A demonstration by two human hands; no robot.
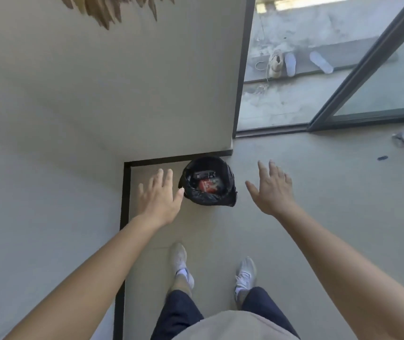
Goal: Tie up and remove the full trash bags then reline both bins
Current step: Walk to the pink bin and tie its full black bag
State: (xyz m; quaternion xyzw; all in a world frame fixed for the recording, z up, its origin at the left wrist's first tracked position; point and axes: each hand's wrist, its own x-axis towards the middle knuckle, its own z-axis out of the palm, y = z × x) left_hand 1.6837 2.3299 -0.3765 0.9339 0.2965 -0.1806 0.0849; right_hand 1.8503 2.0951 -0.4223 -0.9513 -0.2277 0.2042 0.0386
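Against the wall's dark baseboard corner stands the small bin [207, 181], its black bag [205, 196] folded over the rim, rubbish inside. Left hand [158, 196] and right hand [273, 190] flank it, fingers spread, holding nothing. Bare floor [318, 192] lies right of it.

Person wears dark navy shorts [178, 312], a beige top [230, 325], white sneakers [180, 262] with white socks; forearms [93, 263] bare, unsleeved.
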